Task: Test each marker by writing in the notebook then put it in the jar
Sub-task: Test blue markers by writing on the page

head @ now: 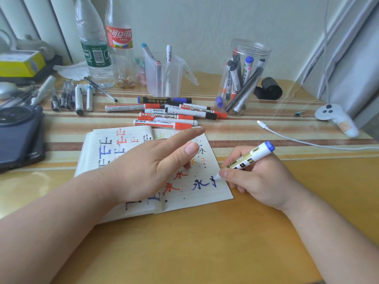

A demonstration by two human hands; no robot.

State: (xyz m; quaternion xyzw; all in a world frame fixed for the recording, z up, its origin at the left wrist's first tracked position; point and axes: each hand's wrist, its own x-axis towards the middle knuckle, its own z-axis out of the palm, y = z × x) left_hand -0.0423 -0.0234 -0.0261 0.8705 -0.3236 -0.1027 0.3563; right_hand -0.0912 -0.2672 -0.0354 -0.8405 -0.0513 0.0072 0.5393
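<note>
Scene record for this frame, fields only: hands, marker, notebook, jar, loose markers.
left hand: open, resting on the open lined paper notebook
right hand: grips white marker with blue end cap, tip on right page
ink: blue strokes beside the tip
clear plastic jar: upright, several markers inside
loose pile: white whiteboard markers behind notebook

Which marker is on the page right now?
The gold-labelled blue-ended marker, gripped by the right hand, tip on the notebook; the other markers lie piled or stand in the jar.

I see green-label bottle [96, 54] beside red-label bottle [120, 37] at back; white cable [307, 142], controller [328, 113] right; dark tablet [18, 136] left.
</note>
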